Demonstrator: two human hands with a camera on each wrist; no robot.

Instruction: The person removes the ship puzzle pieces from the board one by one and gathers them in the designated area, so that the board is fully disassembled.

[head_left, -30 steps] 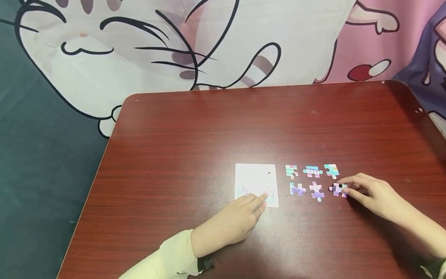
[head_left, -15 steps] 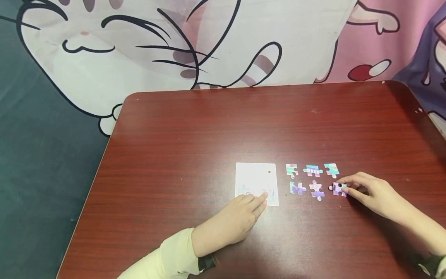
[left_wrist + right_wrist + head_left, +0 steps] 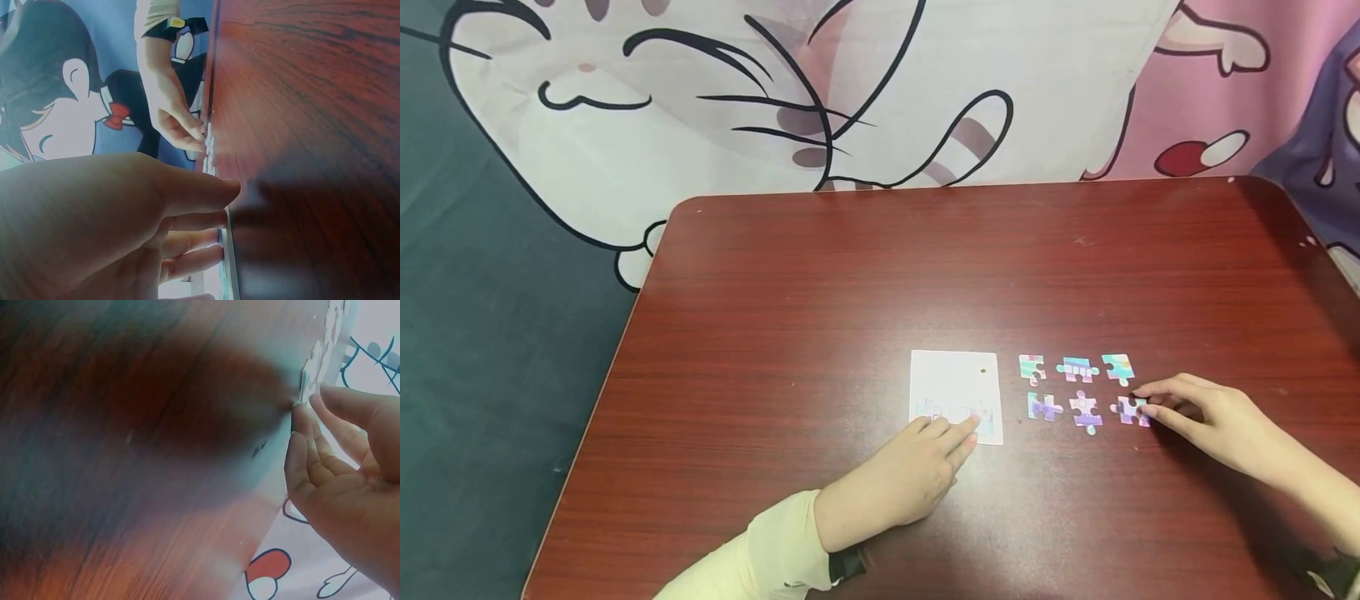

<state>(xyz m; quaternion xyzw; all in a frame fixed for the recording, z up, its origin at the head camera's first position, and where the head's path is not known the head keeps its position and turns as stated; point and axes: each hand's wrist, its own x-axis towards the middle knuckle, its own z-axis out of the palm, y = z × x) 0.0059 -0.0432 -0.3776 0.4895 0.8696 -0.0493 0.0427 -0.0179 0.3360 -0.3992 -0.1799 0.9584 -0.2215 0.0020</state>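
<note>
while the left hand (image 3: pixel 904 475) rests loose on the white card (image 3: pixel 951 379) | nearer right hand (image 3: pixel 1213 423) pinches the rightmost puzzle piece (image 3: pixel 1127 409) | piece at its left, long axis roughly parallel to the counter's far edge

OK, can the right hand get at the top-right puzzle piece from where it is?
Probably yes: nothing lies over the top-right piece or between it and the right hand. That hand touches the bottom-right piece, though, so it would likely have to leave that first.
</note>
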